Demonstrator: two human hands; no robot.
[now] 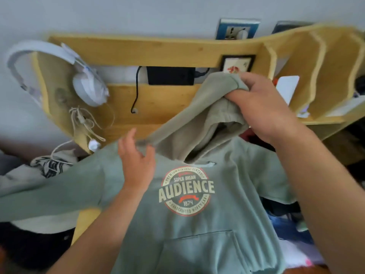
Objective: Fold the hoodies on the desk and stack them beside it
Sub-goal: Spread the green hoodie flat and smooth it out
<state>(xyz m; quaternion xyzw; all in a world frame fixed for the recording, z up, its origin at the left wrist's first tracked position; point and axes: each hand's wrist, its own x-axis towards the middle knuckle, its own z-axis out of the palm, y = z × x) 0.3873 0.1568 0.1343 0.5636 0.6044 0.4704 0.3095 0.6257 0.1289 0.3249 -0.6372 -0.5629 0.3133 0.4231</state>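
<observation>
A sage-green hoodie [199, 230] with a round "AUDIENCE" print lies face up across the wooden desk [87, 220]. Its hood [197, 119] is lifted off the desk. My right hand [262, 109] grips the top edge of the hood and holds it up over the back of the desk. My left hand [136, 161] lies with relaxed fingers on the hoodie's left shoulder, at the base of the hood. One sleeve [49, 192] stretches out to the left. A grey hoodie with a black print [39, 173] lies crumpled at the left.
White headphones [85, 86] and tangled white cables [83, 123] hang on the desk's wooden back panel. A black box [170, 75] with a cord sits in a slot there. Wooden shelf dividers [316, 76] stand at the right. Dark and blue clothes [286, 220] are piled at the right.
</observation>
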